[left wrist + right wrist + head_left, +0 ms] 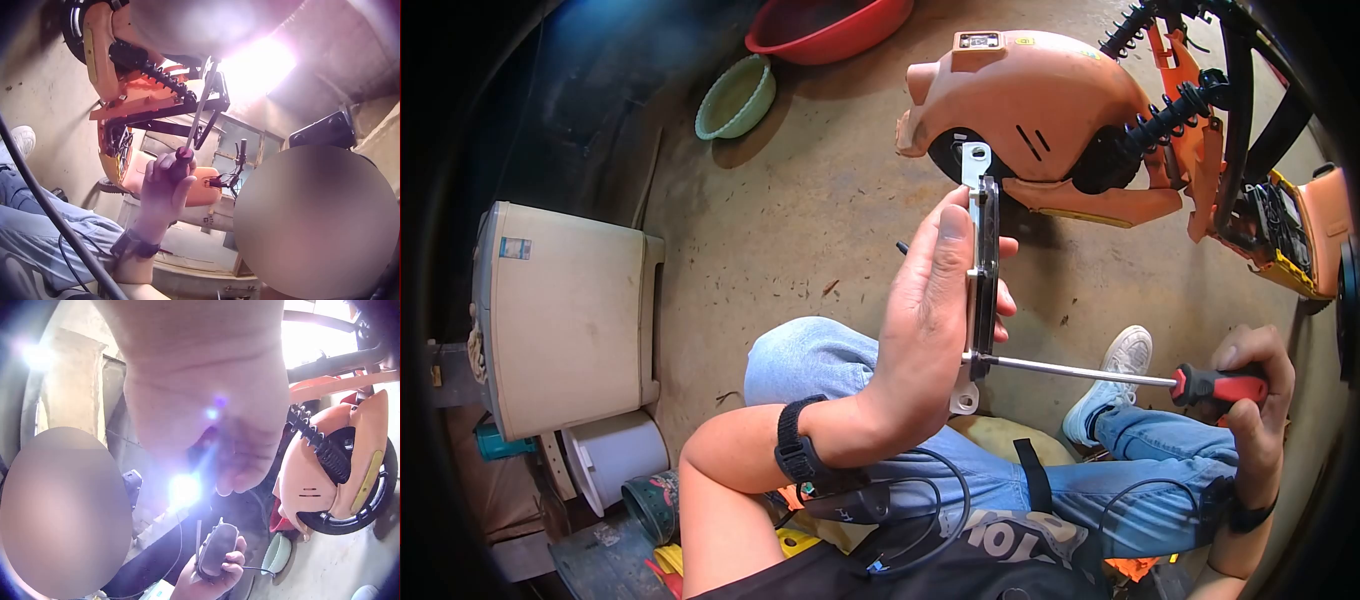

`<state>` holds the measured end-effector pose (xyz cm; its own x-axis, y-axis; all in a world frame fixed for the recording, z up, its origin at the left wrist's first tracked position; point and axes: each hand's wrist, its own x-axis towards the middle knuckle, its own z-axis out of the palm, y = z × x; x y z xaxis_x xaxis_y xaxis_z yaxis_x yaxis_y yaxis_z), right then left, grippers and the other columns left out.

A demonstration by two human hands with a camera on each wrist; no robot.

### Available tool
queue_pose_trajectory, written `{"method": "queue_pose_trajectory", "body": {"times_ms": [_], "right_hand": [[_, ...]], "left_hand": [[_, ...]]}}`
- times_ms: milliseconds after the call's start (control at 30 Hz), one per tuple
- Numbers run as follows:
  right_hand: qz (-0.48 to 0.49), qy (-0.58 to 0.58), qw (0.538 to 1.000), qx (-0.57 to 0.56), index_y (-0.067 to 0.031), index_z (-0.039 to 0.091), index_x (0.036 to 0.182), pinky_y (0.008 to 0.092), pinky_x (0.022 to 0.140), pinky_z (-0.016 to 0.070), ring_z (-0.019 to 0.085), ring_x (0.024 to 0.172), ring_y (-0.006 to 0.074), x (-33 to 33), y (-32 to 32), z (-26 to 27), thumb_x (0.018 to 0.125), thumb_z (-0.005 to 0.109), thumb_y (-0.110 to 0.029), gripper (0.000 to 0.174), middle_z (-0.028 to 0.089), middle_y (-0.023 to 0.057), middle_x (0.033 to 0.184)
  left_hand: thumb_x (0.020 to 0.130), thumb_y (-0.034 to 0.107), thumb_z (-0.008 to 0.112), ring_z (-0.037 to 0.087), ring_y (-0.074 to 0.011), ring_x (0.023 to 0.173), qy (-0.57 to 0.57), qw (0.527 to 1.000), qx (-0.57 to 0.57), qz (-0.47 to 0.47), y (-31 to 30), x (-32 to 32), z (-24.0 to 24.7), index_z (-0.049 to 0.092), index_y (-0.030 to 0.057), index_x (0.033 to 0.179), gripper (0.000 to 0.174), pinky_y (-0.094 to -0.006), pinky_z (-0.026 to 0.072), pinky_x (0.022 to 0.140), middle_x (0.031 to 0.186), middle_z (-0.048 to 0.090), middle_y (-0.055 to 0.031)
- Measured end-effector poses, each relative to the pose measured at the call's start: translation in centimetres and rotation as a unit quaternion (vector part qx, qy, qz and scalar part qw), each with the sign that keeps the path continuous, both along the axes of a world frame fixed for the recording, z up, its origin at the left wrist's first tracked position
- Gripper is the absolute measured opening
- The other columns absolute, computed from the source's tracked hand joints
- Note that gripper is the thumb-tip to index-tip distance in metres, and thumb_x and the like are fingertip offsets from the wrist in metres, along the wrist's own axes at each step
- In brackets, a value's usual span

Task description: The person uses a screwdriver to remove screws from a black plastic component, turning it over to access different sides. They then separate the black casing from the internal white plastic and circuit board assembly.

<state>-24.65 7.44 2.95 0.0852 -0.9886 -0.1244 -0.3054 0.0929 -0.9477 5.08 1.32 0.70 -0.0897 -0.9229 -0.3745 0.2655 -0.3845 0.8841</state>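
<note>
My left hand [925, 300] holds up a flat black part [990, 270] on edge, thumb along one side and fingers curled behind it. A pale metal bracket [975, 168] with holed ends backs the part. In the right wrist view its dark oval face [219, 549] shows, with a cable leading off. My right hand [1268, 400] grips a screwdriver [1220, 386] by its red and black handle. The long shaft [203, 112] runs level toward the left hand, its tip right at the part's lower end.
An orange vehicle body [1050, 110] with black spring shocks [1170, 120] stands ahead. A red basin [830, 45] and a pale green basin [737, 98] lie on the floor. Left are a white box [570, 310] and a white bucket [615, 455]. A black cable crosses my lap.
</note>
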Motion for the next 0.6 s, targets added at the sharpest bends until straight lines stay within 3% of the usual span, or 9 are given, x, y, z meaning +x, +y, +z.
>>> {"method": "queue_pose_trajectory", "body": {"times_ms": [67, 133, 167, 233, 367, 433, 467, 533, 600], "right_hand": [[0.003, 0.001, 1.000, 0.003, -0.0009, 0.054, 0.096, 0.0231, 0.060, 0.0423, 0.054, 0.068, 0.0115, 0.1, 0.0, 0.0, 0.081, 0.069, -0.063, 0.066, 0.055, 0.0078, 0.085], [-0.006, -0.066, 0.993, 0.093, -0.0003, 0.055, 0.094, 0.0198, 0.047, 0.0397, 0.056, 0.056, 0.0093, 0.6, -0.2, 0.2, 0.085, 0.065, -0.062, 0.063, 0.058, 0.0069, 0.077], [-0.006, -0.066, 0.993, 0.093, -0.0003, 0.055, 0.094, 0.0198, 0.047, 0.0397, 0.056, 0.056, 0.0093, 0.5, -0.4, 0.3, 0.085, 0.065, -0.062, 0.063, 0.058, 0.0069, 0.077], [0.004, -0.105, 0.975, 0.195, 0.0002, 0.055, 0.094, 0.0182, 0.037, 0.0359, 0.055, 0.048, 0.0075, 0.2, -0.8, 0.7, 0.088, 0.062, -0.060, 0.061, 0.058, 0.0044, 0.068], [0.002, -0.117, 0.965, 0.236, -0.0001, 0.054, 0.094, 0.0172, 0.040, 0.0355, 0.054, 0.048, 0.0063, 0.5, -1.0, 1.0, 0.087, 0.062, -0.061, 0.062, 0.057, 0.0027, 0.066], [0.007, -0.068, 0.993, 0.099, -0.0006, 0.056, 0.095, 0.0200, 0.045, 0.0382, 0.055, 0.052, 0.0086, 0.3, -0.6, 0.3, 0.084, 0.066, -0.064, 0.065, 0.059, 0.0032, 0.069], [0.007, -0.068, 0.993, 0.099, -0.0006, 0.056, 0.095, 0.0200, 0.045, 0.0382, 0.055, 0.052, 0.0086, 0.0, -0.5, -0.2, 0.084, 0.066, -0.064, 0.065, 0.059, 0.0032, 0.069], [0.045, 0.101, 0.983, -0.146, -0.0018, 0.058, 0.095, 0.0245, 0.054, 0.0420, 0.058, 0.059, 0.0125, -0.7, -0.3, -1.0, 0.077, 0.072, -0.068, 0.070, 0.059, 0.0037, 0.072], [0.043, 0.097, 0.988, -0.112, -0.0022, 0.059, 0.095, 0.0263, 0.057, 0.0438, 0.060, 0.063, 0.0142, -0.5, 0.0, -0.4, 0.074, 0.074, -0.069, 0.071, 0.060, 0.0046, 0.073]], "left_hand": [[0.103, 0.056, 0.040, 0.058, -0.0097, 0.078, 0.000, 1.000, 0.001, -0.004, 0.0, 0.0, 0.0, 0.036, 0.0082, 0.145, 0.064, -0.0233, 0.0498, 0.066, 0.116, 0.057, -0.0118], [0.103, 0.056, 0.040, 0.058, -0.0094, 0.078, -0.004, 1.000, -0.013, -0.011, 0.1, 0.0, -0.1, 0.033, 0.0080, 0.148, 0.066, -0.0230, 0.0497, 0.066, 0.115, 0.057, -0.0118], [0.103, 0.056, 0.040, 0.058, -0.0094, 0.078, -0.004, 1.000, -0.013, -0.011, 0.1, -0.1, -0.1, 0.033, 0.0080, 0.148, 0.066, -0.0230, 0.0497, 0.066, 0.115, 0.057, -0.0118], [0.102, 0.057, 0.041, 0.058, -0.0088, 0.078, 0.002, 1.000, -0.020, -0.017, 0.2, -0.1, -0.2, 0.032, 0.0083, 0.149, 0.068, -0.0226, 0.0495, 0.066, 0.114, 0.057, -0.0111], [0.102, 0.057, 0.041, 0.058, -0.0082, 0.077, 0.001, 1.000, -0.019, -0.025, 0.0, 0.1, -0.4, 0.033, 0.0081, 0.148, 0.068, -0.0217, 0.0493, 0.065, 0.113, 0.056, -0.0105], [0.101, 0.057, 0.042, 0.058, -0.0078, 0.077, -0.009, 0.999, -0.020, -0.025, -0.1, 0.1, -0.3, 0.034, 0.0079, 0.147, 0.068, -0.0208, 0.0493, 0.064, 0.112, 0.056, -0.0101], [0.101, 0.057, 0.042, 0.058, -0.0078, 0.077, -0.009, 0.999, -0.020, -0.025, -0.1, 0.1, -0.3, 0.034, 0.0079, 0.147, 0.068, -0.0208, 0.0493, 0.064, 0.112, 0.056, -0.0101], [0.102, 0.056, 0.042, 0.058, -0.0076, 0.077, 0.004, 0.999, 0.003, -0.034, -0.1, 0.0, -0.4, 0.035, 0.0078, 0.146, 0.066, -0.0206, 0.0495, 0.064, 0.112, 0.056, -0.0099], [0.102, 0.056, 0.042, 0.058, -0.0076, 0.077, 0.002, 0.999, 0.003, -0.033, -0.1, 0.0, -0.5, 0.036, 0.0077, 0.145, 0.066, -0.0207, 0.0497, 0.063, 0.112, 0.056, -0.0099]]}}
